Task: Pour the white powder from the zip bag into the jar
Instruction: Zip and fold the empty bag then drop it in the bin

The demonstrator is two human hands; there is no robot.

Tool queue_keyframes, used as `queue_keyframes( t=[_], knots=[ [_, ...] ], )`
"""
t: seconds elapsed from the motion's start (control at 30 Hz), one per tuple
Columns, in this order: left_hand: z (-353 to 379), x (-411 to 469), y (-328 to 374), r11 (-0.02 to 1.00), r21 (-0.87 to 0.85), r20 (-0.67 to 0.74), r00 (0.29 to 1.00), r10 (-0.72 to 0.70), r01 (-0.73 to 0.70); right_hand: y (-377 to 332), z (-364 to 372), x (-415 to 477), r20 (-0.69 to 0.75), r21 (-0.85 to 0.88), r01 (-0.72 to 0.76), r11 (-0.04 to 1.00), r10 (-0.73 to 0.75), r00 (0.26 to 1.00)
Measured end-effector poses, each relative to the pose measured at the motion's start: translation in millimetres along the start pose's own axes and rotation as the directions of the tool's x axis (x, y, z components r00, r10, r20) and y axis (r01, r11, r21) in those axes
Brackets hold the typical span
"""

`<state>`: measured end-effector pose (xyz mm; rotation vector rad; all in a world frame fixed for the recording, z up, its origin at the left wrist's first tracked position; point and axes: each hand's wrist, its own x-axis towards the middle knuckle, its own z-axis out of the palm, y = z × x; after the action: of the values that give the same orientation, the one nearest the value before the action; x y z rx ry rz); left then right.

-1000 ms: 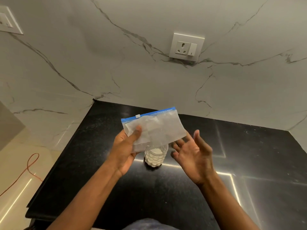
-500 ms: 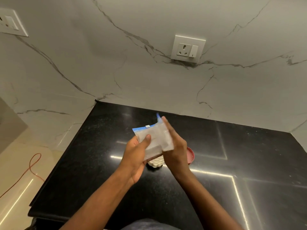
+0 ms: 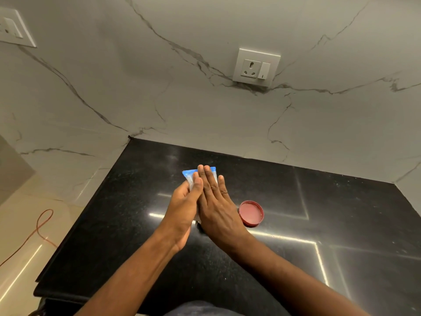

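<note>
The clear zip bag (image 3: 188, 176) with a blue zip strip is folded and pressed flat between my two palms above the counter. Only its top edge and a left strip show past my fingers. My left hand (image 3: 182, 210) holds it from the left with the thumb on top. My right hand (image 3: 216, 206) lies flat against it from the right, fingers straight. The jar stands under my hands and is hidden, apart from a sliver at my wrists that I cannot make out. Its red lid (image 3: 251, 212) lies upside down on the counter just right of my right hand.
The black stone counter (image 3: 319, 201) runs back to a marble wall with a socket (image 3: 256, 67). The counter's left edge drops to a floor where an orange cable (image 3: 41, 226) lies. Another switch plate (image 3: 13, 28) sits at the upper left.
The bag was held spread open in my left hand over the jar. My right hand came in, folded it over and now presses it flat against my left palm.
</note>
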<state>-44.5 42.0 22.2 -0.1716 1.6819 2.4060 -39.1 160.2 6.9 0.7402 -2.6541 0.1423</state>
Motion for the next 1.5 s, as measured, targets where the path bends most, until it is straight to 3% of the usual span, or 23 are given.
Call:
queue_keyframes(
  t=[0.2, 0.3, 0.37, 0.43, 0.5, 0.57, 0.67, 0.8, 0.93, 1.0, 1.1, 1.17, 1.23, 1.4, 1.5],
  knots=[
    [-8, -4, -6, 0.999, -0.039, -0.108, 0.994, -0.036, 0.032, 7, 2, -4, 0.249, 0.198, 0.001, 0.98, -0.051, 0.967],
    [-16, -3, -3, 1.0, -0.023, -0.245, 0.97, 0.007, -0.013, 11, -7, -19, 0.142, 0.475, 0.049, 0.879, -0.131, 0.981],
    [-24, 1, 7, 0.994, 0.078, -0.281, 0.954, 0.102, -0.083, 11, -14, -26, 0.033, 0.655, -0.027, 0.755, 0.007, 0.999],
    [-30, 3, 14, 0.973, 0.182, -0.237, 0.953, 0.187, -0.145, 14, -21, -17, 0.046, 0.789, -0.231, 0.57, 0.32, 0.946],
    [-33, -2, 13, 0.957, 0.23, -0.168, 0.961, 0.22, -0.179, 22, -30, 1, 0.279, 0.892, -0.402, 0.206, 0.449, 0.849],
    [-35, -10, 8, 0.935, 0.28, -0.11, 0.96, 0.258, -0.219, 30, -32, 16, 0.483, 0.87, -0.485, -0.089, 0.348, 0.804],
    [-42, -23, 4, 0.927, 0.303, -0.126, 0.955, 0.268, -0.22, 28, -30, 23, 0.521, 0.853, -0.488, -0.186, 0.357, 0.775],
    [-69, -48, 0, 0.96, 0.27, -0.185, 0.975, 0.124, -0.07, 15, -18, 29, 0.58, 0.81, -0.468, -0.353, 0.361, 0.73],
    [-109, -82, -7, 0.963, 0.269, -0.42, 0.897, 0.141, -0.025, -9, -4, 36, 0.536, 0.839, -0.498, -0.218, 0.176, 0.826],
    [-134, -102, -8, 0.97, 0.242, -0.533, 0.83, 0.166, -0.039, -29, 0, 41, 0.516, 0.856, -0.514, -0.052, 0.042, 0.856],
    [-181, -132, -5, 0.977, 0.193, -0.688, 0.697, 0.201, -0.091, -76, 3, 49, 0.556, 0.829, -0.518, 0.209, -0.216, 0.803],
    [-218, -148, -2, 0.974, 0.206, -0.732, 0.645, 0.22, -0.098, -116, 9, 51, 0.586, 0.811, -0.554, 0.188, -0.273, 0.763],
    [-257, -162, 2, 0.961, 0.264, -0.719, 0.648, 0.252, -0.081, -157, 18, 50, 0.613, 0.788, -0.602, 0.13, -0.259, 0.746],
    [-362, -192, 3, 0.933, 0.356, -0.684, 0.664, 0.301, -0.056, -269, 62, 44, 0.647, 0.761, -0.632, 0.145, -0.105, 0.755],
    [-430, -201, -6, 0.936, 0.352, -0.692, 0.676, 0.253, 0.01, -335, 96, 44, 0.699, 0.708, -0.688, 0.158, -0.022, 0.715]
  ],
)
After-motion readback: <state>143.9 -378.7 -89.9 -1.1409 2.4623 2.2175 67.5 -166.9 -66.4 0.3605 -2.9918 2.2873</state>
